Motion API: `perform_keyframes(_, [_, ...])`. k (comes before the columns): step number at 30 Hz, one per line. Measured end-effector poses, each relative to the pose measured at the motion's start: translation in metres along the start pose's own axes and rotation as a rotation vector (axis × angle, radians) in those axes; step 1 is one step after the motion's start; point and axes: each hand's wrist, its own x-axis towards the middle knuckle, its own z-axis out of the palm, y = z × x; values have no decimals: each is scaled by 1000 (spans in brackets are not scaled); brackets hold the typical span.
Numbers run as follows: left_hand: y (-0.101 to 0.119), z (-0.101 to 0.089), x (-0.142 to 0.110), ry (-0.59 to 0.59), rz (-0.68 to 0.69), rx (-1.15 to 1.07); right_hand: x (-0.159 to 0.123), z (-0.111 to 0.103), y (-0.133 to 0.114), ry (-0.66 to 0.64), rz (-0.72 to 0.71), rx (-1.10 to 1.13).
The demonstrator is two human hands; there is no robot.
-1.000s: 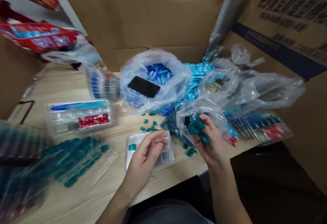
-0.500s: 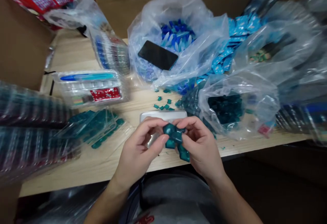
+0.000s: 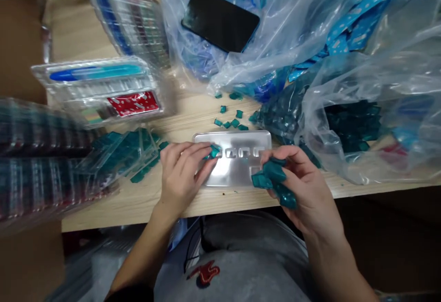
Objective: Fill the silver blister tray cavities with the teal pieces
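A clear plastic tray (image 3: 237,169) with a row of small square pockets lies at the near edge of the wooden table (image 3: 138,201). My left hand (image 3: 181,173) pinches a small teal piece (image 3: 215,151) at the tray's left pocket. My right hand (image 3: 305,187) is closed on a bunch of teal pieces (image 3: 272,180) just right of the tray. Loose teal pieces (image 3: 230,120) lie scattered behind the tray.
A plastic bag of dark teal pieces (image 3: 351,125) sits at the right. A black phone (image 3: 220,19) rests on a bag of blue items behind. Filled clear packs (image 3: 103,86) and stacked trays (image 3: 41,155) crowd the left. Cardboard (image 3: 17,36) walls the table.
My hands have parted: the left carried one teal piece down to the tray, the right stayed beside it with the bunch. The view has tilted down and closer.
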Motion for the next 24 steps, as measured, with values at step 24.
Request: perform_keyframes(24, [13, -4, 5, -91, -51, 55, 3, 6, 21, -44, -70, -28])
